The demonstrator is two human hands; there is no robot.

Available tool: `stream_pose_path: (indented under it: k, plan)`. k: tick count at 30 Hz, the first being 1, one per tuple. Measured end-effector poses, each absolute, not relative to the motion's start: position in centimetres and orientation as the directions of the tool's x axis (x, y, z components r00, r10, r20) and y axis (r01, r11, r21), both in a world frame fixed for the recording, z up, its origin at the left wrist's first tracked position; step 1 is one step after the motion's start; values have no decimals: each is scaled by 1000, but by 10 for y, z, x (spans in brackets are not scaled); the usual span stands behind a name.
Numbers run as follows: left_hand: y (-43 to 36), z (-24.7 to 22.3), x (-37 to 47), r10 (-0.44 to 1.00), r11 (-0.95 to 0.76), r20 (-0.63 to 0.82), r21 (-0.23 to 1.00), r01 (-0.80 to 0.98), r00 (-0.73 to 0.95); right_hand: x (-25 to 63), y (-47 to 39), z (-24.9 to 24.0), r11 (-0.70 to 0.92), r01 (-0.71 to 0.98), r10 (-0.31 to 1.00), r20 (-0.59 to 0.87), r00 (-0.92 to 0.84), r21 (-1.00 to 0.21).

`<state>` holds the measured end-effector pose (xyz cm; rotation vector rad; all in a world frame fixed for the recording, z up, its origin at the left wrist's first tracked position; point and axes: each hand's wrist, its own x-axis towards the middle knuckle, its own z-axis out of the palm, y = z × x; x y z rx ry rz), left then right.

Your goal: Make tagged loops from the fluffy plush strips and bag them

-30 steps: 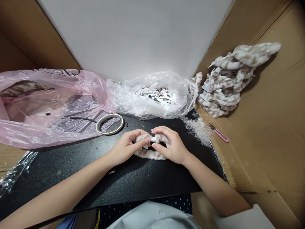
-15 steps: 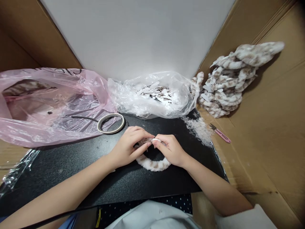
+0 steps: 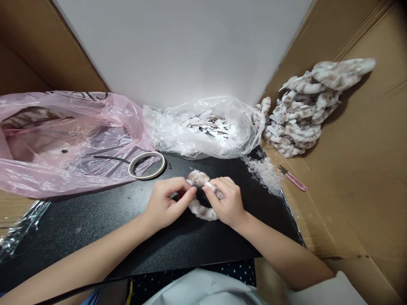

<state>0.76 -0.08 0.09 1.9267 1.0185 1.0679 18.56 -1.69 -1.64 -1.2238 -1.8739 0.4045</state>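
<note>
A fluffy white and brown fabric ring [image 3: 203,211] lies over the black table in front of me, with its lower curve showing between my hands. My right hand [image 3: 226,201] is closed on the ring's right side, and a small white end pokes out by its thumb. On the left side of the ring, my left hand [image 3: 170,201] has thumb and forefinger bent close together at the fabric. Whether something thin is between those fingertips is too small to make out. A puffy part of the ring stands up beyond the fingertips.
Behind are a pink plastic bag [image 3: 127,114], a clear bag [image 3: 165,137] of white pieces and a tape roll [image 3: 131,169]. Rightward lie loose fluff [image 3: 265,171], pink-handled snips [image 3: 294,180] and a heap of fluffy bands [image 3: 302,114] by the cardboard. The black table [image 3: 95,241] has a front edge near my body.
My left hand has shifted slightly left and down, its fingers more curled, uncovering the ring's far part. The ring has turned and its lower curve sits a little higher.
</note>
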Motion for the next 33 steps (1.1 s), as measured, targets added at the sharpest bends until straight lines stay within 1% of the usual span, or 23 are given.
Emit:
stream_pose_path:
  k: [2,4,6,8,10,12,13,15,17,18,20,22,23,24,27,29,31,33]
  plan:
    - [-4,-1,13,889,-198,112,968,154,443,185,-17,-18,449,599,875,463,-142,-663]
    - [-5,-5,18,896,31,-37,999,20,442,184,-16,-20,429,626,886,439,-150,-651]
    - [-4,-10,21,907,204,-149,974,-101,394,183,-17,-21,436,683,884,421,-204,-586]
    - [-1,-13,22,899,352,-266,912,-211,348,181,-17,-20,476,733,866,403,-295,-486]
    - [3,-15,21,889,432,-343,847,-310,303,181,-16,-14,534,736,836,388,-388,-416]
    - [7,-15,20,893,446,-375,814,-372,250,189,-11,-4,565,718,817,399,-417,-406]
    - [8,-15,19,899,438,-381,811,-388,218,199,-8,2,551,723,822,422,-383,-416]
    - [11,-14,18,912,410,-375,823,-393,166,230,-3,14,438,778,856,473,-208,-451]
    - [12,-14,17,924,382,-350,848,-367,155,277,-3,20,204,868,878,477,42,-452]
    - [11,-13,17,927,374,-336,859,-350,166,304,-5,19,84,909,895,431,112,-409]
    - [9,-12,17,925,370,-316,875,-312,212,356,-13,8,-134,967,907,367,208,-216]
    - [5,-10,18,925,354,-291,891,-285,243,398,-22,-9,-295,954,898,324,296,-53]
    - [3,-9,19,929,339,-273,897,-285,249,413,-26,-18,-315,949,900,313,303,-14]
    - [1,-8,21,934,320,-249,900,-295,255,424,-29,-26,-300,954,906,313,286,-5]
    - [-3,-5,24,941,264,-161,898,-352,297,438,-29,-42,-188,981,916,352,192,-44]
    - [-4,-5,24,933,239,-115,908,-345,341,439,-24,-45,-143,988,918,365,153,-55]
    - [-3,-5,23,918,239,-111,921,-307,381,439,-19,-45,-142,988,917,368,151,-53]
    - [-3,-6,22,906,266,-128,914,-308,405,439,-15,-42,-166,983,914,364,181,-72]
